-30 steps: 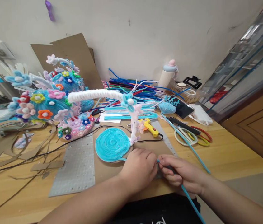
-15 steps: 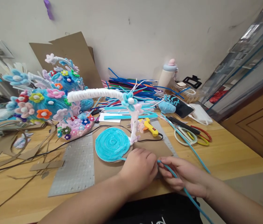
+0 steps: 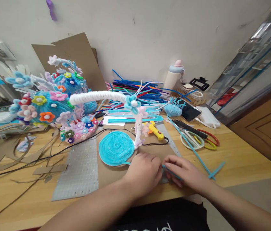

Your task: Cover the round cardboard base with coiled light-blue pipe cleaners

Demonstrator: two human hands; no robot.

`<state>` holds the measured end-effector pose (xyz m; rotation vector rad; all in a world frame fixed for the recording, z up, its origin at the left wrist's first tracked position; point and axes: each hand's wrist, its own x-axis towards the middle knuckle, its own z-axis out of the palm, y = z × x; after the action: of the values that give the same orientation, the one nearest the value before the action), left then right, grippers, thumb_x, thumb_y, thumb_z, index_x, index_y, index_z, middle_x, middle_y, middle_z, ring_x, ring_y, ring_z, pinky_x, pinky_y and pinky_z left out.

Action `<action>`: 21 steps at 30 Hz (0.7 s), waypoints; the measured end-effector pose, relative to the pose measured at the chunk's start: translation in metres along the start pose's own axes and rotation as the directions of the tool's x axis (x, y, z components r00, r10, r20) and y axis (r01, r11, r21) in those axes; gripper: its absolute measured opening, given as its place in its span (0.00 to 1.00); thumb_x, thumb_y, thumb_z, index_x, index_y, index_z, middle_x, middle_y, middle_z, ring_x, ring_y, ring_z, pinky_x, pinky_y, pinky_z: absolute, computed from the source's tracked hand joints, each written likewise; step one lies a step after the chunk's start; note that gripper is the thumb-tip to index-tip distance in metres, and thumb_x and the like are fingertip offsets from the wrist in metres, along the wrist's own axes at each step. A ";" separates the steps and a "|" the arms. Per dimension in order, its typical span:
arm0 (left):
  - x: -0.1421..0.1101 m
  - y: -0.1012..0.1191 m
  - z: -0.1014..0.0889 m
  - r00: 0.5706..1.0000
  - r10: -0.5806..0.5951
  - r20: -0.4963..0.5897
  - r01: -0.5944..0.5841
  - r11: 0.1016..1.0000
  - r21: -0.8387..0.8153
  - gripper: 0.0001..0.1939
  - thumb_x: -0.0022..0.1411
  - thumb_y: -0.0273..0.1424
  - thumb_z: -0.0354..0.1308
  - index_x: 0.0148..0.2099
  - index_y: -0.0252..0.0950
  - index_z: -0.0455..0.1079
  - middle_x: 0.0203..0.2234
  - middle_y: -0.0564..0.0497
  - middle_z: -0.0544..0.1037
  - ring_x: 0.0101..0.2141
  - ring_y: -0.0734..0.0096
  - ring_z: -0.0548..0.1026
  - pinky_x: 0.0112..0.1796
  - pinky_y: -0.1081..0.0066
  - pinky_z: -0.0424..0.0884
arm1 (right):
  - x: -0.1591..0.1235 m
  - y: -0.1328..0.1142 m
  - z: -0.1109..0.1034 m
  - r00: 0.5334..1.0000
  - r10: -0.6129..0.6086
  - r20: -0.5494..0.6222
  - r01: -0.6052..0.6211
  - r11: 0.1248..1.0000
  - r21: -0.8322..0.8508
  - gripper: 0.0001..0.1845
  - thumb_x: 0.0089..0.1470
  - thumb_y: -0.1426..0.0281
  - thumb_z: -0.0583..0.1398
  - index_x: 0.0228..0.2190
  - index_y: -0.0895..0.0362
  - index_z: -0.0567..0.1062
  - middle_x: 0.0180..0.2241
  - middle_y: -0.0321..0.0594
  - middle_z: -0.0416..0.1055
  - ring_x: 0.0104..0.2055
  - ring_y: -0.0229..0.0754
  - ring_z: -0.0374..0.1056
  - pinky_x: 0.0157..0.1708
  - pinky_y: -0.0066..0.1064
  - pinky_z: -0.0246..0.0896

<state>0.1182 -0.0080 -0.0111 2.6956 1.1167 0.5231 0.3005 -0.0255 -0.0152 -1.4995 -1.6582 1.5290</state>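
My left hand curled closed on blue stem, right hand pinching it, at 4 o'clock from coil. Stem's probably light, soft, bendy; I'd pinch near its tip, gently.

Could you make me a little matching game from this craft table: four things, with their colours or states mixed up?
1. Glue gun
2. Coiled disc
3. Bottle
4. Right hand

A. Cream, with a pink top
B. Fingers closed on a blue strand
C. Yellow, lying on its side
D. Turquoise, wound in a spiral

Pairs: 1-C, 2-D, 3-A, 4-B
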 end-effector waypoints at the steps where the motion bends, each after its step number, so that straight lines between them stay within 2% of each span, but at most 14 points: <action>1: 0.000 0.000 -0.001 1.000 0.003 0.000 -0.003 1.000 0.000 0.05 0.59 0.25 0.53 0.31 0.34 0.69 0.25 0.50 0.76 0.29 0.65 0.74 0.32 0.66 0.67 | 0.001 -0.002 0.000 0.993 0.091 0.069 -0.099 0.988 0.123 0.15 0.57 0.58 0.52 0.27 0.56 0.65 0.21 0.32 0.66 0.14 0.29 0.53 0.15 0.24 0.42; 4: 0.000 0.001 -0.002 1.000 0.012 0.004 -0.012 1.000 0.000 0.05 0.59 0.26 0.53 0.31 0.33 0.69 0.26 0.50 0.76 0.29 0.65 0.74 0.32 0.66 0.68 | 0.004 -0.007 0.002 0.968 0.182 0.173 -0.233 0.912 0.339 0.13 0.53 0.60 0.55 0.25 0.56 0.65 0.19 0.29 0.64 0.12 0.26 0.48 0.12 0.23 0.34; 6: 0.000 0.002 -0.002 1.000 0.015 0.009 -0.015 1.000 -0.001 0.06 0.59 0.26 0.53 0.31 0.33 0.69 0.26 0.49 0.76 0.29 0.65 0.74 0.33 0.65 0.68 | 0.005 -0.007 0.003 0.967 0.188 0.173 -0.240 0.899 0.367 0.11 0.53 0.63 0.54 0.24 0.56 0.63 0.17 0.27 0.59 0.12 0.26 0.44 0.13 0.23 0.33; 7: 0.000 0.002 -0.002 1.000 0.015 0.012 -0.015 1.000 -0.002 0.05 0.59 0.26 0.53 0.31 0.33 0.69 0.26 0.50 0.76 0.29 0.65 0.74 0.33 0.65 0.68 | 0.005 -0.006 0.003 0.975 0.168 0.148 -0.208 0.926 0.316 0.10 0.53 0.64 0.53 0.24 0.55 0.62 0.17 0.26 0.58 0.13 0.27 0.44 0.14 0.23 0.34; 9: 0.000 0.001 -0.001 1.000 0.007 0.021 -0.007 1.000 -0.005 0.06 0.59 0.26 0.53 0.31 0.34 0.69 0.25 0.50 0.76 0.29 0.65 0.74 0.32 0.66 0.68 | 0.006 -0.002 0.003 1.000 0.021 0.022 -0.022 0.999 0.043 0.10 0.53 0.66 0.53 0.23 0.55 0.61 0.18 0.28 0.58 0.16 0.30 0.49 0.17 0.25 0.40; 10: 0.000 0.001 0.000 1.000 0.000 0.026 0.000 1.000 -0.006 0.06 0.59 0.26 0.53 0.30 0.34 0.69 0.25 0.50 0.75 0.28 0.65 0.74 0.31 0.66 0.68 | 0.006 0.001 0.002 0.992 -0.123 -0.035 0.115 0.980 -0.165 0.10 0.53 0.68 0.54 0.21 0.55 0.61 0.18 0.30 0.59 0.19 0.33 0.52 0.19 0.26 0.43; 11: 0.000 0.001 0.000 1.000 -0.006 0.030 0.007 1.000 -0.007 0.06 0.59 0.26 0.53 0.29 0.34 0.68 0.24 0.50 0.75 0.28 0.65 0.74 0.31 0.66 0.68 | 0.005 0.005 0.002 0.956 -0.287 -0.056 0.246 0.894 -0.375 0.11 0.54 0.69 0.54 0.21 0.55 0.62 0.19 0.32 0.60 0.22 0.35 0.55 0.22 0.28 0.45; 13: 0.001 0.000 0.001 0.999 -0.018 0.034 0.018 1.000 -0.008 0.07 0.58 0.26 0.53 0.28 0.34 0.68 0.23 0.50 0.75 0.27 0.65 0.74 0.30 0.67 0.68 | 0.003 0.010 0.001 0.848 -0.530 0.006 0.404 0.639 -0.655 0.13 0.55 0.71 0.54 0.20 0.55 0.64 0.21 0.35 0.62 0.25 0.37 0.57 0.24 0.31 0.45; 14: 0.001 0.000 0.001 0.999 -0.020 0.033 0.021 1.000 -0.010 0.07 0.58 0.26 0.53 0.28 0.34 0.68 0.23 0.50 0.75 0.27 0.65 0.74 0.29 0.67 0.67 | 0.002 0.012 0.001 0.817 -0.576 0.037 0.427 0.560 -0.710 0.13 0.56 0.71 0.54 0.20 0.55 0.64 0.21 0.36 0.62 0.25 0.37 0.57 0.24 0.31 0.45; 15: 0.001 -0.001 0.001 0.999 -0.019 0.029 0.020 1.000 -0.012 0.07 0.58 0.26 0.53 0.28 0.34 0.68 0.24 0.50 0.75 0.27 0.65 0.74 0.30 0.67 0.67 | 0.001 0.012 0.001 0.815 -0.579 0.038 0.423 0.548 -0.722 0.13 0.56 0.71 0.53 0.20 0.55 0.64 0.21 0.35 0.62 0.24 0.37 0.57 0.24 0.31 0.45; 16: 0.001 -0.001 0.001 1.000 -0.016 0.023 0.017 1.000 -0.014 0.07 0.58 0.26 0.53 0.28 0.34 0.68 0.24 0.50 0.75 0.28 0.65 0.74 0.30 0.67 0.67 | 0.001 0.011 0.001 0.838 -0.546 0.007 0.395 0.596 -0.699 0.13 0.57 0.71 0.53 0.20 0.55 0.63 0.21 0.35 0.62 0.24 0.37 0.57 0.24 0.31 0.45; 17: 0.000 -0.001 0.000 1.000 -0.013 0.015 0.013 1.000 -0.017 0.06 0.59 0.26 0.53 0.29 0.34 0.68 0.24 0.50 0.75 0.28 0.65 0.74 0.30 0.67 0.68 | 0.001 0.009 0.001 0.878 -0.478 -0.034 0.350 0.687 -0.636 0.13 0.56 0.71 0.53 0.21 0.55 0.63 0.21 0.34 0.61 0.24 0.37 0.57 0.24 0.30 0.47; 19: 0.000 -0.001 0.000 1.000 -0.006 -0.004 0.006 1.000 -0.022 0.06 0.59 0.25 0.53 0.30 0.34 0.68 0.25 0.50 0.75 0.29 0.65 0.74 0.31 0.66 0.68 | 0.001 0.002 0.000 0.967 -0.244 -0.072 0.199 0.902 -0.383 0.12 0.57 0.67 0.52 0.23 0.54 0.62 0.20 0.32 0.61 0.23 0.35 0.58 0.23 0.28 0.49; 21: 0.000 -0.001 -0.001 1.000 0.004 -0.022 -0.005 1.000 -0.029 0.06 0.59 0.25 0.52 0.30 0.34 0.69 0.26 0.50 0.76 0.29 0.65 0.74 0.32 0.65 0.68 | 0.002 -0.005 0.000 1.000 0.011 0.018 -0.010 0.998 -0.062 0.12 0.57 0.62 0.53 0.25 0.55 0.63 0.20 0.30 0.63 0.19 0.33 0.57 0.19 0.26 0.49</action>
<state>0.1173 -0.0075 -0.0104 2.6747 1.1007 0.5668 0.2976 -0.0223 -0.0111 -1.5328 -1.7257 1.5138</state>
